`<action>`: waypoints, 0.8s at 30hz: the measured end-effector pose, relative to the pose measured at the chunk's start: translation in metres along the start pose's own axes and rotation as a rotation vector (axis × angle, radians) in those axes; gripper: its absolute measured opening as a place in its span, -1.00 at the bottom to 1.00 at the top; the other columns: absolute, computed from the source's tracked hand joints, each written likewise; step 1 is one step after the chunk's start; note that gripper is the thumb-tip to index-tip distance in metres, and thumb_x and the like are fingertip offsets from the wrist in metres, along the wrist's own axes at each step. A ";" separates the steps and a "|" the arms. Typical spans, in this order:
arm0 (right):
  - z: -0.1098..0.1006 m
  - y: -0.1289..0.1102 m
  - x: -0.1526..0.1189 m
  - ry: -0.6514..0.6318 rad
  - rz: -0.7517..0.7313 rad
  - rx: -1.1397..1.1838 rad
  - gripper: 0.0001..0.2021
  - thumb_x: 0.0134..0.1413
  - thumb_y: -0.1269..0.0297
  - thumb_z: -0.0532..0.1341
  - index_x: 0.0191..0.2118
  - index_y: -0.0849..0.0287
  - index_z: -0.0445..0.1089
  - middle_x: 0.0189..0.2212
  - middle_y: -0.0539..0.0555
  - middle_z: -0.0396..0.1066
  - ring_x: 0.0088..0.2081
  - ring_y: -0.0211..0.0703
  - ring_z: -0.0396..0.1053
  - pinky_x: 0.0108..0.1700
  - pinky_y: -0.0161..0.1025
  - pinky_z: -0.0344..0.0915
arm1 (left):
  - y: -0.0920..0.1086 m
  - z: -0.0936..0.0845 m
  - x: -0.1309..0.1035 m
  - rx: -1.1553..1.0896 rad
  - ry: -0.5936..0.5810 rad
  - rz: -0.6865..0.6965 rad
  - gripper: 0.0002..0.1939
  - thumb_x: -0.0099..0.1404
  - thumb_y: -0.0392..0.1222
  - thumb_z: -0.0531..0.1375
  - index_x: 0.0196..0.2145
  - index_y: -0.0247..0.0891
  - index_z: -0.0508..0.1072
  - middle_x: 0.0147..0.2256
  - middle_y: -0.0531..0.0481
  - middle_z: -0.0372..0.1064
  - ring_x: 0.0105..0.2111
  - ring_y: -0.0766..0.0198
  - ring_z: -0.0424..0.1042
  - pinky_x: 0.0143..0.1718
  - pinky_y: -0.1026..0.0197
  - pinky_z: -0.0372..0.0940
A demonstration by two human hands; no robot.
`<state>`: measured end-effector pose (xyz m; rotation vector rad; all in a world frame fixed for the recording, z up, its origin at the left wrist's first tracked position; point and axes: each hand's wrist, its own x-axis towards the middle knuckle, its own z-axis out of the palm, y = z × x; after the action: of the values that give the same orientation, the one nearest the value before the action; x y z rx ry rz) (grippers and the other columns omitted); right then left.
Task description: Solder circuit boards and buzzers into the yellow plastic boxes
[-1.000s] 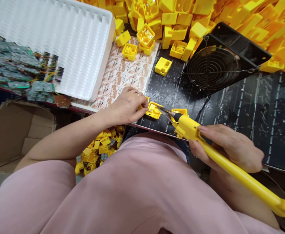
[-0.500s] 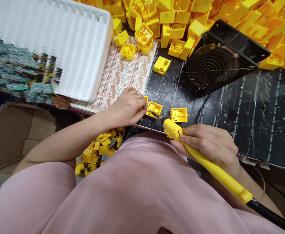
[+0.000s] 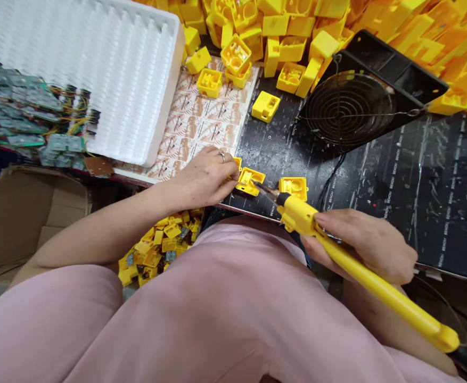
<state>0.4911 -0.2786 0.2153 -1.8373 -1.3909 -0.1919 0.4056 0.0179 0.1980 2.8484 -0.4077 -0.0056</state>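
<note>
Table [image 3: 273,143]: black sheet with white lettering [image 3: 449,223] toward 3 o'clock, brown-and-white patterned sheet [image 3: 189,127] at 11; white foam tray [image 3: 129,80] at 10, circuit boards [image 3: 13,106] heaped against it between 9 and 10; heap of yellow boxes [image 3: 275,26] from 12 to 2; black fan [image 3: 341,114] at 2, its cable [image 3: 329,175] nearer 3; lone yellow box [image 3: 265,106] at 1; open box [image 3: 247,183] near centre, second open box [image 3: 294,186] at 3

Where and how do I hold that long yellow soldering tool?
Probably by its smooth handle, from the right, as the right hand does: it's slim enough to wrap, behind the blocky head, and the pointed tip faces away, toward the open yellow case.
</note>
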 end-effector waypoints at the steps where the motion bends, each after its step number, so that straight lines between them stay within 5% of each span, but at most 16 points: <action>1: 0.001 0.000 -0.001 -0.002 -0.036 0.026 -0.72 0.18 0.43 0.40 -0.05 0.12 0.40 -0.36 -0.03 0.58 -0.38 -0.24 0.57 -0.34 -0.34 0.54 | 0.000 0.000 -0.001 -0.009 -0.003 -0.002 -0.69 0.45 -0.20 0.01 -0.29 -0.27 0.54 -0.32 -0.09 0.52 -0.27 0.12 0.47 -0.03 0.03 0.31; 6: 0.008 0.001 0.000 0.004 -0.145 0.034 -0.69 0.02 0.54 0.47 -0.18 0.18 0.40 -0.37 0.02 0.56 -0.39 -0.27 0.51 -0.34 -0.34 0.52 | 0.000 0.000 -0.002 -0.022 0.009 -0.024 -0.70 0.45 -0.18 0.03 -0.28 -0.26 0.54 -0.28 -0.09 0.54 -0.24 0.13 0.47 0.02 0.01 0.30; 14: 0.001 -0.010 0.012 -0.148 -0.104 0.022 -0.76 0.09 0.56 0.41 -0.22 0.15 0.40 -0.36 0.07 0.56 -0.33 -0.17 0.55 -0.26 -0.22 0.56 | 0.003 0.000 0.000 -0.033 -0.014 -0.051 -0.70 0.42 -0.20 0.02 -0.29 -0.27 0.55 -0.28 -0.12 0.54 -0.24 0.11 0.47 0.05 -0.04 0.30; 18: -0.007 -0.005 0.007 -0.016 -0.053 0.016 -0.85 0.19 0.48 0.36 -0.20 0.12 0.41 -0.36 0.02 0.55 -0.37 -0.24 0.54 -0.33 -0.32 0.53 | 0.002 0.002 -0.003 -0.080 0.059 -0.072 -0.71 0.43 -0.16 0.03 -0.25 -0.26 0.54 -0.30 -0.07 0.54 -0.26 0.15 0.49 0.07 0.00 0.31; 24: 0.004 0.000 0.002 0.113 0.007 -0.073 -0.73 0.03 0.52 0.46 -0.26 0.10 0.40 -0.39 -0.04 0.57 -0.44 -0.25 0.53 -0.53 -0.36 0.42 | 0.004 0.009 0.004 0.089 0.159 -0.094 -0.64 0.47 -0.16 -0.02 -0.27 -0.29 0.55 -0.31 -0.11 0.55 -0.24 0.07 0.54 0.00 -0.03 0.35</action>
<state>0.4902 -0.2740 0.2136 -1.8614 -1.3141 -0.3420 0.4079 0.0109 0.1904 2.9255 -0.2459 0.2244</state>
